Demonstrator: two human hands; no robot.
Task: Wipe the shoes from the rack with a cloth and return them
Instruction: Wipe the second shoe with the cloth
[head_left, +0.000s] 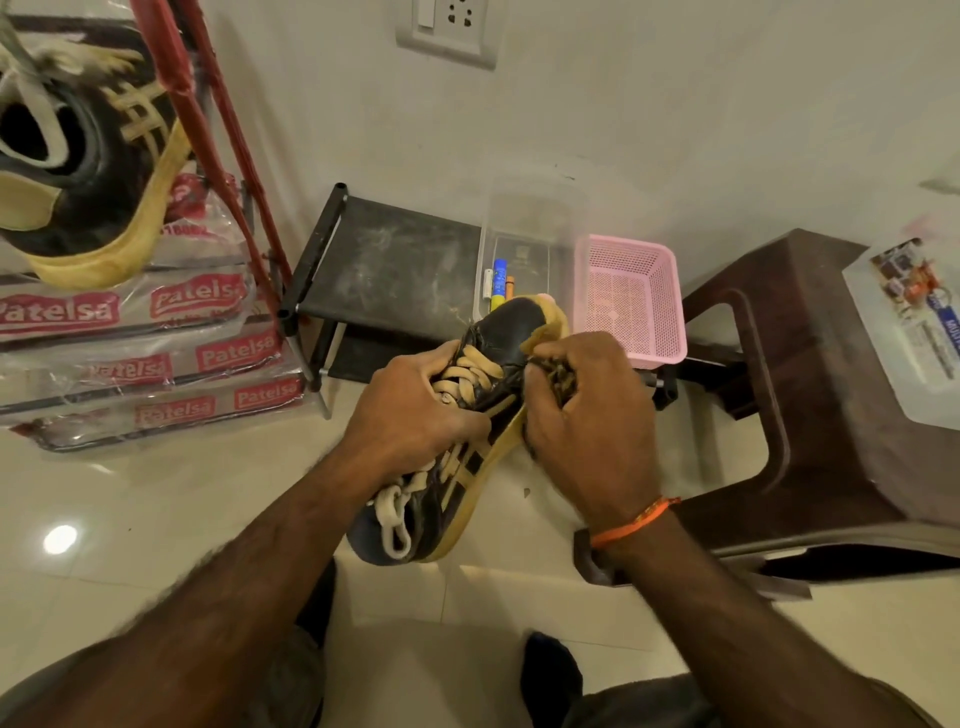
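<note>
A black sneaker (506, 332) with cream laces, cream stripes and a yellowed sole is held in the air at the middle of the view, toe pointing away from me. My left hand (410, 405) grips it across the laces from the left. My right hand (582, 400) holds a small dark bunched cloth (558, 376) against the shoe's right side near the toe. The matching second sneaker (88, 171) sits on stacked packages at the upper left. The low black shoe rack (389, 260) stands against the wall just beyond the held shoe.
A clear plastic box (519, 244) with pens and a pink mesh basket (631, 296) sit on the rack's right part. A brown plastic stool (831, 395) with a white container (914, 332) stands at the right. Red poles (218, 130) lean at the left. The floor is glossy tile.
</note>
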